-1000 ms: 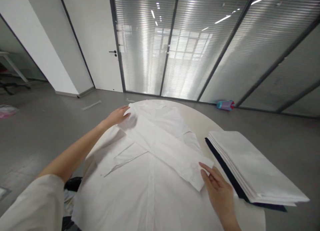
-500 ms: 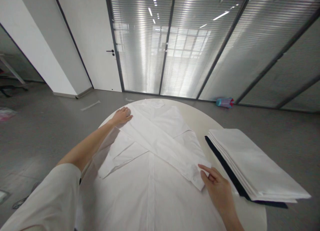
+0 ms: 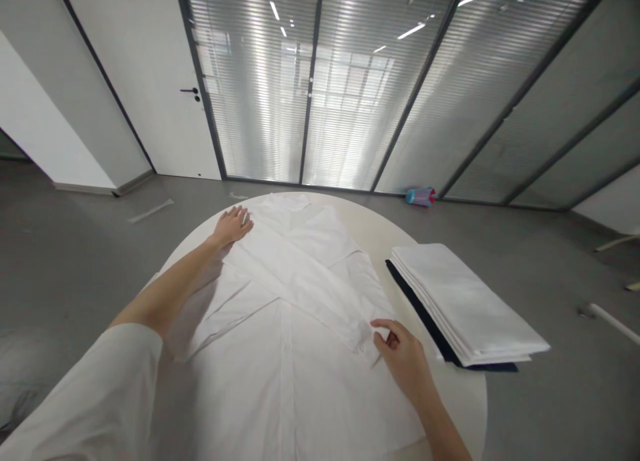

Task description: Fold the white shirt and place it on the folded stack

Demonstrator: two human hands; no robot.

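Largest first: a glazed partition with inner blinds [image 3: 320,81] stands well beyond both grips, and a white door [image 3: 145,88] stands beyond your left grip [image 3: 233,226]. A round white bench [image 3: 457,414] lies beneath both grips and your right grip [image 3: 403,358]. Between the grips, a white button-front shirt [image 3: 285,388] lies flat on the bench, its collar [image 3: 287,202] pointing away from you. Just right of your right grip sits a stack of folded white garments [image 3: 463,301], with a dark garment [image 3: 425,321] showing along its edge beneath. Nearest you on the left is your own pale sleeve [image 3: 85,401]. One shirt sleeve [image 3: 300,278] runs diagonally across the shirt from near your left grip toward your right grip. Your left grip is spread, palm pressed down on the shirt's far part. Your right grip is half curled at the shirt's cuff [image 3: 363,334], its fingers [image 3: 383,324] on or just over the cloth; you cannot tell whether they pinch it. The thin cotton looks light, soft and limp, so the cuff and folded edges seem the surest hold. Far beyond your right grip, a small blue and pink container [image 3: 420,196] lies on the floor.
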